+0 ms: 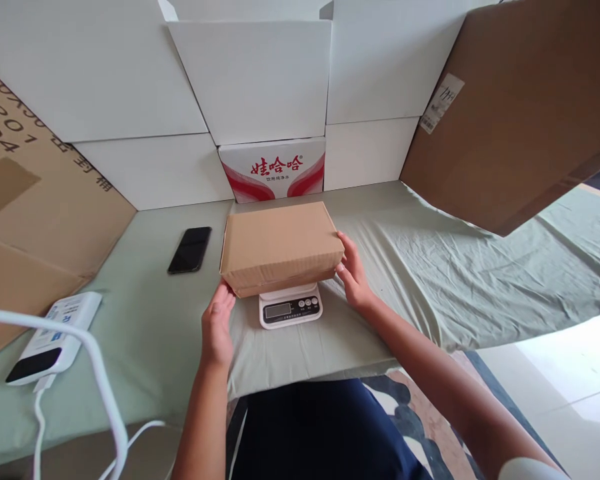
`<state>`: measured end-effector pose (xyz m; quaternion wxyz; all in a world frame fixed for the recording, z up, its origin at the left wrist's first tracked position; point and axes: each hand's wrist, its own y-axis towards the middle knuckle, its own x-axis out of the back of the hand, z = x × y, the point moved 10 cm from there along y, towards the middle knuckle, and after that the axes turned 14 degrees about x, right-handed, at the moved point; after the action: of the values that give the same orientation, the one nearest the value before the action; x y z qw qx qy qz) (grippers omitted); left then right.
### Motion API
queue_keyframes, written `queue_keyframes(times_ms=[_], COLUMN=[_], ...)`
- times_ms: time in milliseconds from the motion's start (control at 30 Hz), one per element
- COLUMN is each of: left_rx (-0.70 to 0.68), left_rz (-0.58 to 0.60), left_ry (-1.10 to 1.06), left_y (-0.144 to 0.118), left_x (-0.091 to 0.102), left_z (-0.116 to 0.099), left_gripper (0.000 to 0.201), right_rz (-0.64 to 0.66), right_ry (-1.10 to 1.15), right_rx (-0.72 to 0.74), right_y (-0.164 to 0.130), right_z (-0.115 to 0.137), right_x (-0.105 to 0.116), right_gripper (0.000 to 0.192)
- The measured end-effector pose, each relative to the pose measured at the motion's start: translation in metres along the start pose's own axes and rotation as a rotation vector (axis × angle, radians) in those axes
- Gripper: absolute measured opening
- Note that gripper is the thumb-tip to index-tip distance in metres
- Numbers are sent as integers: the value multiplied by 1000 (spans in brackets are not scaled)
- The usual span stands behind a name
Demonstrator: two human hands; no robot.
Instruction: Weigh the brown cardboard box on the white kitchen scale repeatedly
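A closed brown cardboard box [280,240] is directly over a small white kitchen scale [291,317], covering most of its platform. Whether the box's weight rests on the scale or in my hands, I cannot tell. My left hand [218,327] holds the box at its near left corner, fingers tucked under the edge. At the right end, my right hand [351,272] grips the near corner, with the thumb on the front side and fingers along the end. The scale's dark display panel and round buttons face me, and no digits are readable on the display.
A black smartphone [190,250] lies left of the box. Farther left is a white power strip [55,340] with a cable looping across the foreground. White boxes [250,80] wall the back, one with red print. Large cardboard panels stand left [35,200] and right [510,120].
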<state>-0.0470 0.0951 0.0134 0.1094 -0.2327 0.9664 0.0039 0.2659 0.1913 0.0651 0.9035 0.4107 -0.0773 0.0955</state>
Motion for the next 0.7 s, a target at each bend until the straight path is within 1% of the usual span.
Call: queue_keyframes(times_ms=[200, 500, 600, 667, 700], left_rx=[-52, 10, 0, -25, -42], left_rz=[7, 6, 15, 34, 54], left_ry=[16, 55, 38, 18, 12], left_y=[-4, -2, 1, 13, 24], left_x=[1, -8, -10, -13, -18], left_z=[-4, -3, -14, -29, -38], left_gripper=[72, 80, 77, 74, 72], right_rz=[-48, -17, -33, -49, -66], right_ry=[-35, 72, 72, 60, 59], right_rx=[-16, -7, -9, 11, 31], right_y=[-1, 1, 7, 22, 34], right_z=[0, 8, 14, 19, 20], right_x=[7, 0, 2, 4, 5], right_gripper=[72, 70, 71, 73, 74])
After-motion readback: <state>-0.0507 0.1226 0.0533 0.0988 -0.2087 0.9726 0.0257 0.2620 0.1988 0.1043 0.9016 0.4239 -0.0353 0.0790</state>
